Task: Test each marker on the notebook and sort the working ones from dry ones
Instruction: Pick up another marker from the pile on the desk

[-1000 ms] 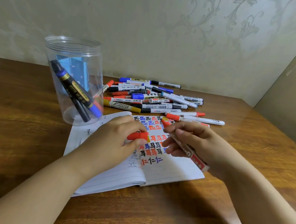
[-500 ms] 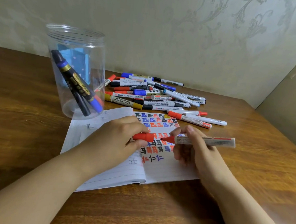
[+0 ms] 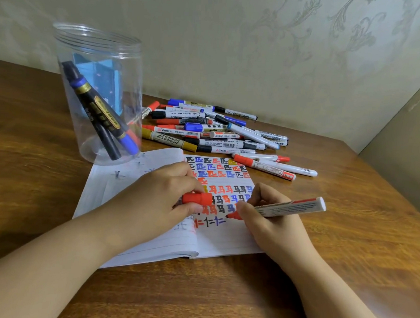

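Observation:
An open notebook (image 3: 226,238) lies on the wooden table, its right page filled with red, blue and black test marks. My right hand (image 3: 271,224) grips an uncapped red whiteboard marker (image 3: 292,207), tip down on the page beside the lowest row of marks. My left hand (image 3: 157,200) rests on the notebook and pinches the marker's red cap (image 3: 198,198). A pile of several markers (image 3: 215,132) lies behind the notebook. A clear plastic jar (image 3: 97,90) at the left holds two dark markers.
The wooden table (image 3: 31,172) reaches a patterned wall at the back and a plain panel (image 3: 406,156) at the right. Two red-capped markers (image 3: 265,166) lie just beyond the notebook's top right corner. A blue object shows through the jar.
My right hand turned the uncapped red marker round and lowered its tip onto the page. My left hand kept hold of the red cap on the notebook.

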A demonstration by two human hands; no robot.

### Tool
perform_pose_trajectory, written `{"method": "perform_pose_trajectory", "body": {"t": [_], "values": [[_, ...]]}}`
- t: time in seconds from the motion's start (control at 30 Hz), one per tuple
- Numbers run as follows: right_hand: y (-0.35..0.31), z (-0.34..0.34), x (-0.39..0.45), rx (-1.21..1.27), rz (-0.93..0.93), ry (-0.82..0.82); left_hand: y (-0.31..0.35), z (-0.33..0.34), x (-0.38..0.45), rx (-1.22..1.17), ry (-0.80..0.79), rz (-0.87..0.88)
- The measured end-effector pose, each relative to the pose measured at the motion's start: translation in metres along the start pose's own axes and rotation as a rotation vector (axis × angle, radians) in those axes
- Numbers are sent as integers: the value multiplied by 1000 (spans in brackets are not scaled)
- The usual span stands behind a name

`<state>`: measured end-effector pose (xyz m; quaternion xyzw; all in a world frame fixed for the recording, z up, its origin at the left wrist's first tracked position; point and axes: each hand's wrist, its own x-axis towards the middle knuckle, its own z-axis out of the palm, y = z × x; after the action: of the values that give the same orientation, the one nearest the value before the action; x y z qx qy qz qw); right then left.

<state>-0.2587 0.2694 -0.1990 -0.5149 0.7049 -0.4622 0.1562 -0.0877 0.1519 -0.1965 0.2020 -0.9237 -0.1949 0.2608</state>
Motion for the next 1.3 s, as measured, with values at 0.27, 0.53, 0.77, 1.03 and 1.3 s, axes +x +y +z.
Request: {"method": "perform_pose_trajectory", "body": {"t": [0.27, 0.53, 0.77, 1.03, 1.3], "values": [[6, 0, 1, -27, -9, -34, 0, 0, 0, 2, -15, -14], [9, -1, 2, -19, 14, -34, -1, 0, -1, 0, -13, -15], [8, -1, 2, -46, 14, -12, 1, -1, -1, 5, -3, -9], [8, -2, 1, -18, 25, -27, 1, -3, -1, 9, 18, -29], [-5, -5, 1, 68, 44, 72, -1, -9, 1, -23, 38, -40]]}}
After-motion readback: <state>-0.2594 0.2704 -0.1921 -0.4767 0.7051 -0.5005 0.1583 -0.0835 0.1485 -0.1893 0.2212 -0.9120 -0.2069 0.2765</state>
